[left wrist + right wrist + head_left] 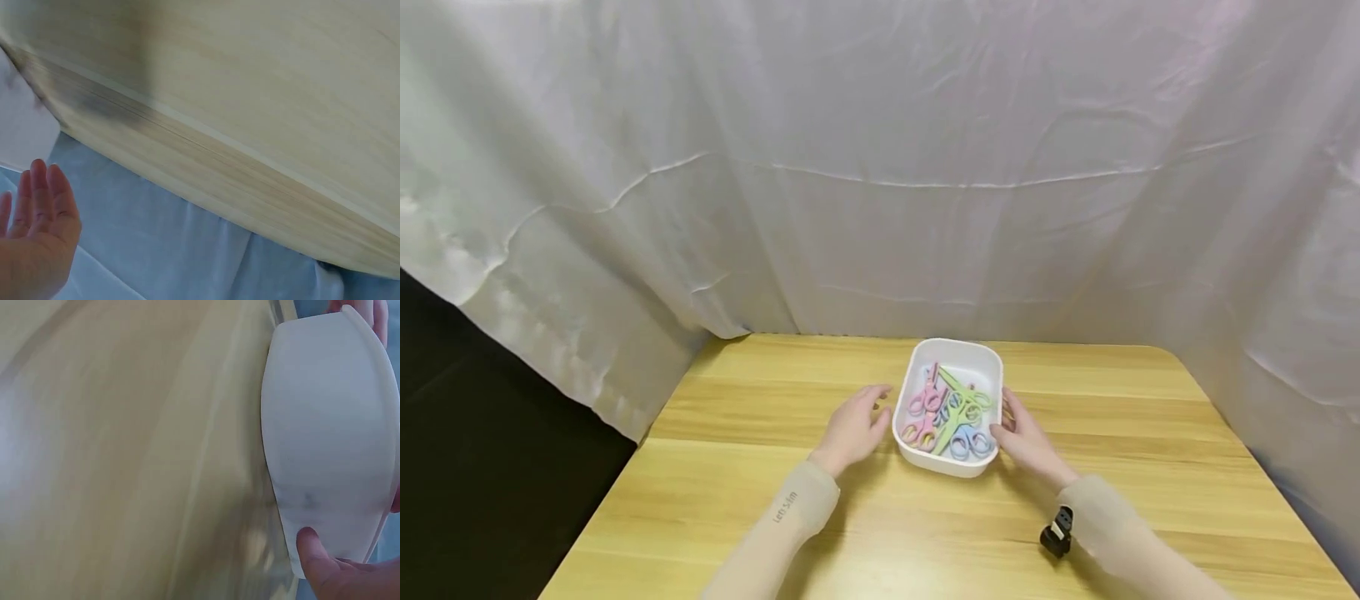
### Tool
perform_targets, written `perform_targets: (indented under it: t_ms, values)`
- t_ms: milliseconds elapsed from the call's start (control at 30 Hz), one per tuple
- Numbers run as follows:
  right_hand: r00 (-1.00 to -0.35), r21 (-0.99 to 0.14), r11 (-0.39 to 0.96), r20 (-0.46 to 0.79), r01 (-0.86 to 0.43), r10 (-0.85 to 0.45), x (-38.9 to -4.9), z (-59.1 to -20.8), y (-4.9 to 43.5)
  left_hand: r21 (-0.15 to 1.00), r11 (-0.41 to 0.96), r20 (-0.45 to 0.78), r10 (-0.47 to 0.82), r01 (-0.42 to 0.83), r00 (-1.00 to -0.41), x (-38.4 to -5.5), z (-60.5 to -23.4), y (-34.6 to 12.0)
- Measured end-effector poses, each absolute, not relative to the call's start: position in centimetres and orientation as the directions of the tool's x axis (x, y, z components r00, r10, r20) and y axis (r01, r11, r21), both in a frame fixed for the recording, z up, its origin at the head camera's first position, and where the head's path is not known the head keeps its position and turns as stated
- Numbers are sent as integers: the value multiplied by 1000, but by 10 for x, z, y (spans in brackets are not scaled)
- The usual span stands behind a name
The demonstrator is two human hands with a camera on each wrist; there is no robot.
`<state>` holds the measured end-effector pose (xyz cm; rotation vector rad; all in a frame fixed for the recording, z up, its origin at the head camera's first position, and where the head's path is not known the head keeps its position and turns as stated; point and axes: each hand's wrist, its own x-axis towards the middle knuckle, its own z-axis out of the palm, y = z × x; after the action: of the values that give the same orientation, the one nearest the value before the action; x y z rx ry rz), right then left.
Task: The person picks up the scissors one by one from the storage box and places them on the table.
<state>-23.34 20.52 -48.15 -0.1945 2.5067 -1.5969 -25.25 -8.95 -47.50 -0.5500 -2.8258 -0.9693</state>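
Note:
A white plastic bin [950, 467] sits near the back of the wooden table in the head view. Inside lie several scissors: pink scissors [932, 402] at the left, green scissors [951, 429] across the middle and blue scissors [972, 442] at the front right corner. My right hand [1033, 446] holds the bin's right side, its thumb [310, 544] against the outer wall in the right wrist view. To the left, my left hand [848, 432] is beside the bin with fingers spread, apparently just off the wall.
The wooden table [737, 475] runs back to a pale grey curtain [880, 208], which also hangs at both sides. A black area [475, 442] lies beyond the table's left edge. A small black device [1057, 533] is at the right wrist.

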Motion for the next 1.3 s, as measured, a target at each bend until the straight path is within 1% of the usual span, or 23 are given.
perform_targets:
  t_ms: [100, 300, 400, 633, 1000, 1100, 1200, 1300]
  values:
    - [-975, -921, 388, -52, -37, -215, -235, -484, 193, 616, 718, 186, 268, 325, -945, -253, -475, -94]
    - [-958, -942, 325, -11, -86, -286, -239, -490, 171, 754, 628, 107, 174, 194, -979, -256, -475, -100]
    - [-947, -959, 271, -10, -82, -321, -240, -492, 160, 784, 606, 75, 125, 136, -989, -258, -476, -105]
    - [-934, -973, 219, -7, -76, -358, -242, -498, 134, 771, 635, 54, 15, 51, -998, -262, -478, -118]
    - [-930, -977, 194, 6, -83, -368, -245, -499, 100, 752, 657, -8, -63, -48, -998, -268, -482, -133]
    - [-934, -981, 180, 1, -69, -357, -244, -499, 94, 768, 637, -24, -73, -65, -997, -271, -484, -137]
    - [-940, -981, 182, 5, -71, -340, -244, -500, 90, 805, 586, -53, -79, -89, -995, -274, -486, -138]
    - [-951, -966, 241, 11, -89, -308, -243, -502, 89, 843, 526, -94, -67, -115, -993, -276, -489, -137]
